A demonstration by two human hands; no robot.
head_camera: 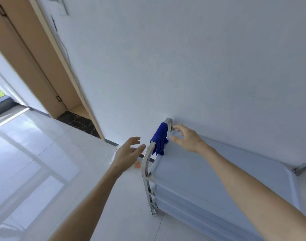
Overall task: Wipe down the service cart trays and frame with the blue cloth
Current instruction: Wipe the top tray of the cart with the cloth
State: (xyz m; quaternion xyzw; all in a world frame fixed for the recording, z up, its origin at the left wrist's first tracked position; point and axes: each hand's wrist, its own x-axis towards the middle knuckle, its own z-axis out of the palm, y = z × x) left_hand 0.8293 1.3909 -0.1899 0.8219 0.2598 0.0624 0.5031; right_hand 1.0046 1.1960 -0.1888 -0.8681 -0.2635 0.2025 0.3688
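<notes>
The blue cloth [160,139] hangs draped over the curved metal handle [147,159] at the left end of the service cart. The cart's pale top tray [218,173] stretches to the right, with two lower trays [180,200] stacked beneath it. My right hand [185,138] hovers just right of the cloth above the tray's far corner, fingers spread and loosely bent, holding nothing. My left hand [127,153] is open in the air just left of the handle, fingers pointing toward the cloth, apart from it.
The cart stands against a white wall [183,66]. A wooden door frame [44,66] and a dark threshold lie to the left. Glossy white floor tiles [44,162] spread on the left. A small orange object [137,164] and a round white thing lie on the floor behind my left hand.
</notes>
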